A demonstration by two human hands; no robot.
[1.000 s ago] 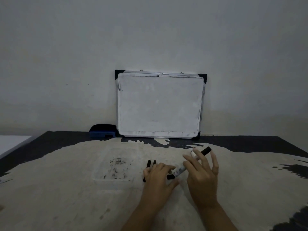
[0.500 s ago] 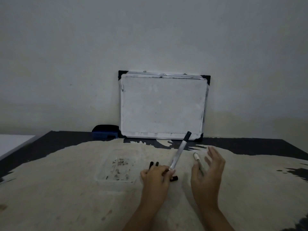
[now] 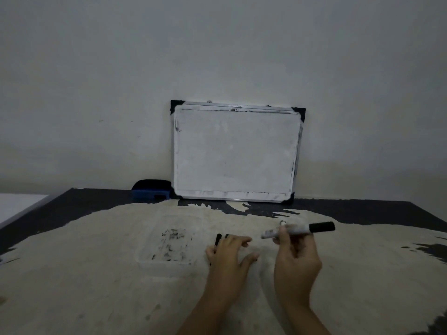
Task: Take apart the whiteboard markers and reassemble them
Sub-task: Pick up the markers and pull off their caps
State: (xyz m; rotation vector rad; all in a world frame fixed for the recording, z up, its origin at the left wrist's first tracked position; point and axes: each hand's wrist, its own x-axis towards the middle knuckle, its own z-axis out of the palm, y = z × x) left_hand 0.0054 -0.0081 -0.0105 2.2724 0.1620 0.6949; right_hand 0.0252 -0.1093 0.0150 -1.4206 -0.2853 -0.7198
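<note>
My right hand (image 3: 296, 257) is shut on a whiteboard marker (image 3: 298, 229) with a white barrel. It holds the marker level above the table, black cap pointing right. Behind that marker, the pale end of another marker (image 3: 282, 223) peeks out; the rest is hidden by my fingers. My left hand (image 3: 228, 252) lies flat on the table with fingers spread and holds nothing. Two thin black pieces (image 3: 218, 239) stick out from under its fingertips; what they are is too dark to tell.
A small whiteboard (image 3: 234, 153) leans on the wall at the back of the table. A blue eraser (image 3: 150, 192) sits to its left. A clear shallow tray (image 3: 169, 245) with ink smudges lies left of my left hand. The worn tabletop (image 3: 96, 274) is black at its edges.
The marker went from my left hand to my right hand and swung from standing tilted to lying level. My left hand dropped flat onto the table.
</note>
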